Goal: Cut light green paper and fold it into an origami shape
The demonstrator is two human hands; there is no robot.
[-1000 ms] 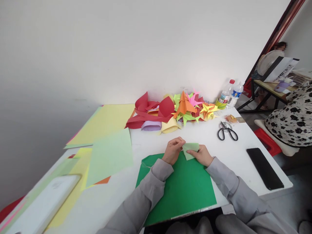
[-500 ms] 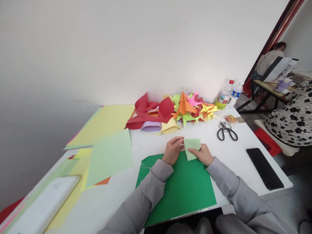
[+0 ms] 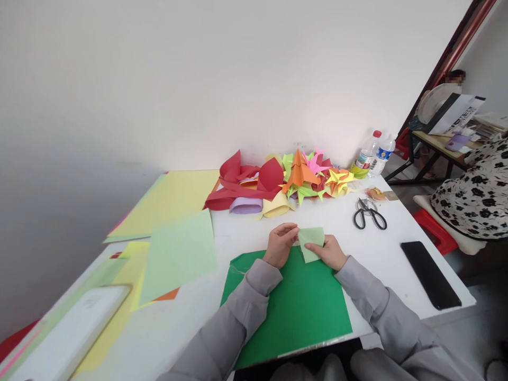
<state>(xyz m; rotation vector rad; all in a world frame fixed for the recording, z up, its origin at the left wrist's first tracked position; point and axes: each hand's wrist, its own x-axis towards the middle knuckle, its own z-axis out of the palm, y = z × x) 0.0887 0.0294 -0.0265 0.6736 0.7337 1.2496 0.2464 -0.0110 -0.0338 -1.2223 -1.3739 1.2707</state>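
Note:
A small light green paper square (image 3: 314, 237) is held up above the dark green sheet (image 3: 301, 312). My right hand (image 3: 332, 252) grips it from the right, with the thumb across its front and the fingers behind. At its upper left corner, my left hand (image 3: 281, 244) has its fingertips pinched together on the paper's edge. The green sheet lies flat at the table's front edge, beneath both forearms.
Folded paper shapes (image 3: 299, 177) are heaped by the wall. Bottles (image 3: 363, 159), scissors (image 3: 369, 214) and a black phone (image 3: 431, 275) are at the right. Coloured sheets (image 3: 178, 254) and a white box (image 3: 75, 333) lie left. Another person's patterned garment (image 3: 476, 190) shows far right.
The small light green paper has shifted slightly left and down and tilted a little, with my right hand moving along. My left hand has barely moved.

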